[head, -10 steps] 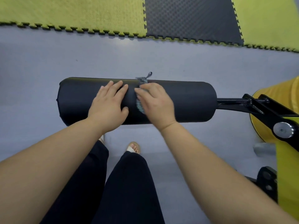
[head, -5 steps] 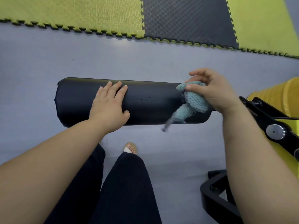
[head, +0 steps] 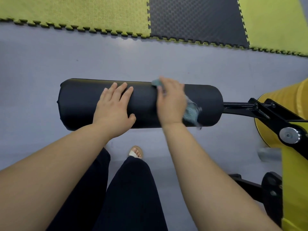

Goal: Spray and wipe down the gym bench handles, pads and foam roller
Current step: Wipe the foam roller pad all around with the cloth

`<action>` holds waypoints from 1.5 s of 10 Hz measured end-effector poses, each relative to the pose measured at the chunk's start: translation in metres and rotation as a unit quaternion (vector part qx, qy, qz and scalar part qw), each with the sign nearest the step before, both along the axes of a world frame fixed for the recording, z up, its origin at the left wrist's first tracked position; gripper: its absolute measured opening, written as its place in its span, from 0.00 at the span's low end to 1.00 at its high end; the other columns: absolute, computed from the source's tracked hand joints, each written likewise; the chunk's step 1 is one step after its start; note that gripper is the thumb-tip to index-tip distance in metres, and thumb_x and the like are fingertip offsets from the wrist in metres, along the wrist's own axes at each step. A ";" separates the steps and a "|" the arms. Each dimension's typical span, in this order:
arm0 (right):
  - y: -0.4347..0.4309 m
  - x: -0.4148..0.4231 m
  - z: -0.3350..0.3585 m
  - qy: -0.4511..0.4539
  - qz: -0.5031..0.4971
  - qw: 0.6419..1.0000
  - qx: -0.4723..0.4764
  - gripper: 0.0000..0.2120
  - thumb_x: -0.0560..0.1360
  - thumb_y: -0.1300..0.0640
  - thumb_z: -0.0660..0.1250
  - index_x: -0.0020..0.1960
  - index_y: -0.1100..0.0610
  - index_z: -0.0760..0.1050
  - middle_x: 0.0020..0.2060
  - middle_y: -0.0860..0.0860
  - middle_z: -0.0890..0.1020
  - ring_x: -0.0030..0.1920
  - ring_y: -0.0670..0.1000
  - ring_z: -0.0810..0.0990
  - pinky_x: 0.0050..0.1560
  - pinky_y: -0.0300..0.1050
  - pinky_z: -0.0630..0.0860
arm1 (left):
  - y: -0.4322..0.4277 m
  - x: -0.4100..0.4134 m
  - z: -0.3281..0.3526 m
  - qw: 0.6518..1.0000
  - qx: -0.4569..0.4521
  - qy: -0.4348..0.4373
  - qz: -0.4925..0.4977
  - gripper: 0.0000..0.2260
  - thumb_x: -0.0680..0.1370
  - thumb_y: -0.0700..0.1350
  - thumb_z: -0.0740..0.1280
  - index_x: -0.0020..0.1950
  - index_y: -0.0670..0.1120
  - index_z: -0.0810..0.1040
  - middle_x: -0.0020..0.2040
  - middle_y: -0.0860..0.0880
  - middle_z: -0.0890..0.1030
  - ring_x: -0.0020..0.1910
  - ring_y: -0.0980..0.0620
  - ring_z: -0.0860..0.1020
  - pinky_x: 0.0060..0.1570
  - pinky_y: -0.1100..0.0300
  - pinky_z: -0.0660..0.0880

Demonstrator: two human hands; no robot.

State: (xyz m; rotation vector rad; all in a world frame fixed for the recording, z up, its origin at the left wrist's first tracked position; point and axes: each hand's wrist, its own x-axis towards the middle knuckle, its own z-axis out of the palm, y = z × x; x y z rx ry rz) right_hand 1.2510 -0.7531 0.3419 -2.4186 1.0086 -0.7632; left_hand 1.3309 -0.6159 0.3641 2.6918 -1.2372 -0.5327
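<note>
Roller (head: 83, 104) first: the black foam roller lies on its side, up off the floor (head: 50, 64). Its long way runs from left to right across the view. The left end is free and points left. The right end sits on a thin black bar (head: 236, 107), and that bar goes to a black frame (head: 273, 117) beside a yellow pad (head: 283, 100).

The left hand (head: 115, 110) rests flat on top of the roller, near its middle. Its fingers (head: 123, 90) are straight and a little apart, and they point away from the person, over the far edge. The thumb sticks out to the right. This hand holds nothing.

The right hand (head: 171, 104) is just to the right of the left fingers, close but not touching them. It lies over a blue-green cloth (head: 190, 112). Its fingers (head: 166, 85) lie side by side, flat on the cloth, and press it onto the roller. A bit of cloth peeks out past the fingertips at the far edge. More cloth hangs out on the right side of the hand, down the near side of the roller. The hand and the cloth look blurry.

Below the hands are two legs in dark trousers and a foot in a sandal (head: 136, 151) on the grey floor. Past the fingertips, on the far side, lie yellow and grey puzzle mats (head: 75, 12).
</note>
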 end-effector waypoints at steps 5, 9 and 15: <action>-0.085 -0.079 0.044 0.011 -0.101 0.977 0.186 0.13 0.79 0.62 0.60 0.61 0.55 0.77 0.56 0.50 0.79 0.59 0.52 0.77 0.63 0.44 0.71 | 0.002 0.000 -0.002 1.000 -0.024 -0.003 -0.007 0.33 0.77 0.53 0.61 0.77 0.49 0.48 0.78 0.49 0.49 0.76 0.48 0.44 0.74 0.54 0.39; -0.042 -0.031 0.020 0.214 0.025 0.976 -0.038 0.29 0.75 0.36 0.55 0.70 0.50 0.68 0.73 0.52 0.63 0.74 0.57 0.56 0.71 0.60 0.49 | 0.004 0.000 -0.002 1.000 -0.014 -0.010 -0.015 0.35 0.76 0.56 0.61 0.77 0.49 0.47 0.78 0.49 0.48 0.76 0.48 0.43 0.73 0.54 0.39; -0.004 -0.005 0.013 0.111 0.039 0.993 0.005 0.16 0.70 0.64 0.64 0.57 0.60 0.78 0.56 0.56 0.79 0.56 0.58 0.77 0.52 0.47 0.71 | 0.005 -0.004 -0.003 0.999 0.000 -0.027 -0.017 0.35 0.77 0.54 0.61 0.77 0.48 0.45 0.78 0.49 0.47 0.76 0.47 0.43 0.74 0.53 0.40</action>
